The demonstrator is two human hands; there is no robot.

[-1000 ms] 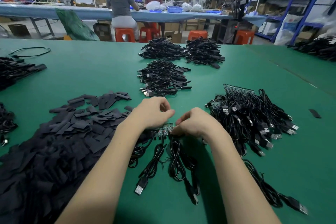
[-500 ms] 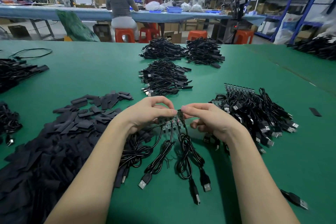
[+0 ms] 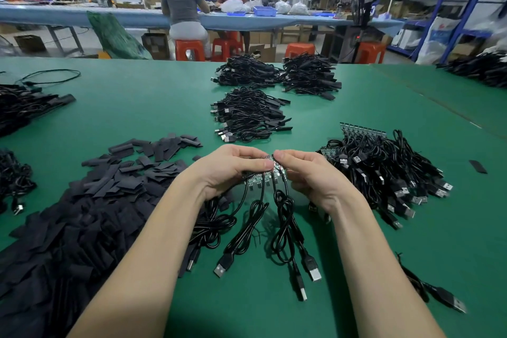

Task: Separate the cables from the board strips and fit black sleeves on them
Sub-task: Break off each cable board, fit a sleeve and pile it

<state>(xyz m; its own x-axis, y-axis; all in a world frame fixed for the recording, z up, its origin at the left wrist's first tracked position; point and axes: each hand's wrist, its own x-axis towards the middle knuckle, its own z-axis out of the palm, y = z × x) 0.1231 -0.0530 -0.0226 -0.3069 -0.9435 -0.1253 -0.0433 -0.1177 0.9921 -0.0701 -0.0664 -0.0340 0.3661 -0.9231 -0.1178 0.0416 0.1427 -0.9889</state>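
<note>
Progress partial: sleeved cable piles (image 3: 248, 115) far centre; left hand (image 3: 229, 170) and right hand (image 3: 311, 178) fingers pinch board strip (image 3: 264, 177) near centre; unseparated strips (image 3: 384, 170) right, loose sleeves (image 3: 90, 206) left remain

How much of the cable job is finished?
Done: three piles of sleeved cables sit farther back. In hand: both hands pinch one board strip, cables dangling. Left: a heap of strips at right and loose black sleeves at left. Plenty remains.
</note>
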